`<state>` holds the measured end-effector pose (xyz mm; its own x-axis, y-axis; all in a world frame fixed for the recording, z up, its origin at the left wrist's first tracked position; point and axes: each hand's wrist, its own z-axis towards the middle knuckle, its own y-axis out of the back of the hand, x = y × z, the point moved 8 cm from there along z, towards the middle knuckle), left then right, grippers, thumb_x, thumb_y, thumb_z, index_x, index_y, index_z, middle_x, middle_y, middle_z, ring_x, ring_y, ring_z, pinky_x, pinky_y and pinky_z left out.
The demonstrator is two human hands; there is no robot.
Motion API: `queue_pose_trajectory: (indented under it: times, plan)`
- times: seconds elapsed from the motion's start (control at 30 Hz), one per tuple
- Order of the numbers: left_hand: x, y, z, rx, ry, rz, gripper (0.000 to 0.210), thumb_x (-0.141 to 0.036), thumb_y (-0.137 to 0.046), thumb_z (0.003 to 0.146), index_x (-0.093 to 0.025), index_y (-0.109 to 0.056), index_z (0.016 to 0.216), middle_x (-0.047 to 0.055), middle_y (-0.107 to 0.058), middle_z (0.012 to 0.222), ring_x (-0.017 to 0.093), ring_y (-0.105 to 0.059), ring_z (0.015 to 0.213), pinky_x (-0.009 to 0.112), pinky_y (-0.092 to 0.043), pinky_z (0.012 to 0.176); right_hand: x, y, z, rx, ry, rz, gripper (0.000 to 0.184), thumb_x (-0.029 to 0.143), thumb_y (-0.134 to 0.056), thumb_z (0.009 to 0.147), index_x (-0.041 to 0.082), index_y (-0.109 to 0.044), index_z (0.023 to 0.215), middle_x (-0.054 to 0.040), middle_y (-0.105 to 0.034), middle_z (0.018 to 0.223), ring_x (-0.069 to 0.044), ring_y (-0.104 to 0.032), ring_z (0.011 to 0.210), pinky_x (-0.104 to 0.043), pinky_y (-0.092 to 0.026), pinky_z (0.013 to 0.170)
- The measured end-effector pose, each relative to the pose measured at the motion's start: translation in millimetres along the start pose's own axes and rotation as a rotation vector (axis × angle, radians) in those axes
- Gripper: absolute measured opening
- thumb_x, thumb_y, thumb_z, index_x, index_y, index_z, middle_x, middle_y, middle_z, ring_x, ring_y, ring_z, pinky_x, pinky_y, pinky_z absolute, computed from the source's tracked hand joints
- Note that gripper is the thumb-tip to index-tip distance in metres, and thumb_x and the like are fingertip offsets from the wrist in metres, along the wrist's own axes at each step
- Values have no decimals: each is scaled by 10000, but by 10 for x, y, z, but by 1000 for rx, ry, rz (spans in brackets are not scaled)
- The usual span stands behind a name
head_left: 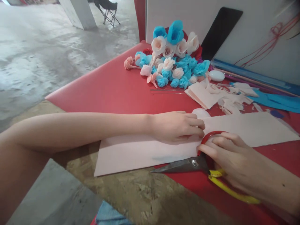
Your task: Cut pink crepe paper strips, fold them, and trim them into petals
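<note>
My left hand (179, 126) lies on a long pale pink paper sheet (131, 154), its fingers bent and closed on the paper around its middle. Its fingertips and thumb are partly hidden. Red and yellow-handled scissors (191, 164) are in my right hand (236, 153), with the blades together and pointing left along the sheet's near edge. Some fingers of my right hand pass through the red handle loop. The paper runs on to the right as a second pale stretch (253, 128); whether it is one piece with the sheet I cannot tell.
Blue, pink and white paper flowers (174, 67) are heaped at the back of the red-covered table (105, 90). Folded pink paper (203, 92), scraps (235, 101) and blue paper (278, 100) lie to their right. A dark phone-like slab (221, 32) leans on the white panel behind.
</note>
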<state>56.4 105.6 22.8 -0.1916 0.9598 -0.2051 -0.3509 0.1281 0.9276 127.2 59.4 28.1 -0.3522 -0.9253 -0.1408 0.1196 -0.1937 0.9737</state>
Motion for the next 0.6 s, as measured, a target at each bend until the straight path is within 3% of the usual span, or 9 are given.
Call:
queue_pose_trajectory:
  times: [0.4,0.6]
  plan:
    - [-2,4,0,1,11,18,356,-295,-284,962,-154,-586,1088,89,-582,1158,194,-507,1004,306,-423,807,-34,11,-104,10,85,139,266,27,-339,818,153,-478,1007,7,-523,681,-143,-487,672,-293,-330,795]
    - [-7,-4,-2,-3,4,14,376,-298,-272,964,-142,-586,1100,89,-577,1166,196,-503,1009,306,-418,822,35,20,-109,-12,-17,-14,325,53,-406,683,153,-491,980,-38,-579,771,-200,-488,737,-367,-323,723]
